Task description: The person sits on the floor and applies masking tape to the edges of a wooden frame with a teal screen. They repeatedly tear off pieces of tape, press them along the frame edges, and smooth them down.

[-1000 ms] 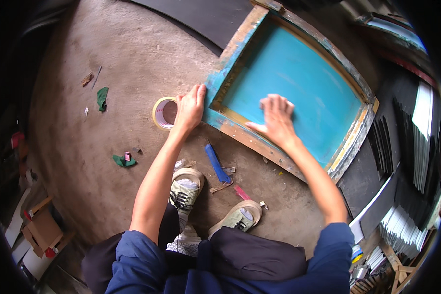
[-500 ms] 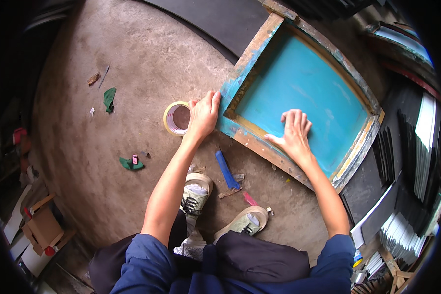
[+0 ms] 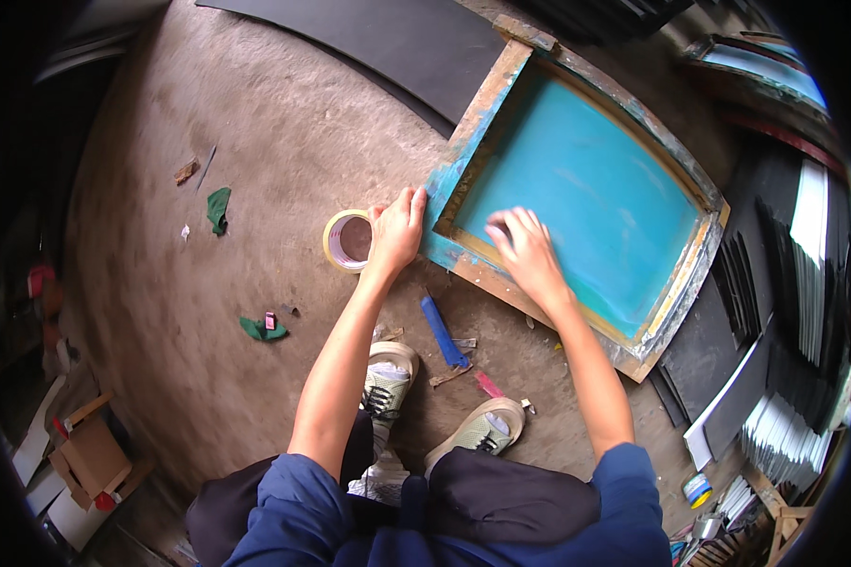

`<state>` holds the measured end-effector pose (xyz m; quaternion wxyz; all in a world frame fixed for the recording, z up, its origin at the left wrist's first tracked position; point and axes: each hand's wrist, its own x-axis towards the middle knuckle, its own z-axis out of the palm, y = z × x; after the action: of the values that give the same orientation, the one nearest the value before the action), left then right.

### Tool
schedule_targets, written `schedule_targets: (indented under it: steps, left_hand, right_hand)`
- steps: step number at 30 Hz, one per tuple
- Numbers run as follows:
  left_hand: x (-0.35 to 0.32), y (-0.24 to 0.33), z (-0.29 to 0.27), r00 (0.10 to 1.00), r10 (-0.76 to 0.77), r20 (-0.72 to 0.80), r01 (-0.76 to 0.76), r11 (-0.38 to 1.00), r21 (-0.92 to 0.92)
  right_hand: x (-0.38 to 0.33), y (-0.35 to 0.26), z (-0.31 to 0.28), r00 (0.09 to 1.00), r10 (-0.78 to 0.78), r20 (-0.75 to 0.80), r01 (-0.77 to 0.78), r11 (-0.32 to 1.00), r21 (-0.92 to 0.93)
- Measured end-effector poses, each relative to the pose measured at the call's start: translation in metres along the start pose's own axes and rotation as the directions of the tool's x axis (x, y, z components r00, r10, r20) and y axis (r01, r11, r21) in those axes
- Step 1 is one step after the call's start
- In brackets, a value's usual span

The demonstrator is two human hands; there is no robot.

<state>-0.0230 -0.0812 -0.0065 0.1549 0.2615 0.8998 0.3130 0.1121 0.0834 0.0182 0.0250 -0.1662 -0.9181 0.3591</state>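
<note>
A wooden screen-printing frame (image 3: pixel 482 94) with a turquoise mesh (image 3: pixel 591 189) lies tilted in front of me to the right. My left hand (image 3: pixel 396 231) has its fingers closed on the frame's left corner. Close beside that hand, a roll of clear tape (image 3: pixel 331 244) with a yellowish rim appears to rest on the floor. Over the mesh, near the frame's near left side, is my right hand (image 3: pixel 529 255). Its fingers are curled toward the thumb and slightly blurred; anything between the fingertips is too small or hidden to make out.
A blue strip-shaped object (image 3: pixel 442 333) and a pink scrap (image 3: pixel 488 383) lie by my shoes. Green cloth pieces (image 3: pixel 218 210) are on the floor at left. A black sheet (image 3: pixel 378 42) lies beyond. Stacked sheets (image 3: pixel 808 274) stand at right, a cardboard box (image 3: pixel 93 454) at lower left.
My right hand has moved left across the mesh toward the frame's near left corner, and its spread fingers have drawn together. The left hand keeps its grip. The whole view has shifted slightly.
</note>
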Motion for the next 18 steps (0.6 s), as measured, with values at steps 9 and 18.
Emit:
schedule_targets:
  steps: [9, 18]
  left_hand:
    - [0.002, 0.009, -0.002, 0.994, -0.067, 0.085, 0.067, 0.998, 0.006]
    - [0.005, -0.014, 0.001, 0.989, 0.057, 0.137, -0.060, 0.998, 0.025]
  right_hand:
    - [-0.050, -0.043, 0.017, 0.989, 0.090, -0.118, -0.115, 0.968, -0.225]
    - [0.008, -0.081, 0.063, 0.980, -0.060, -0.189, 0.026, 0.984, -0.178]
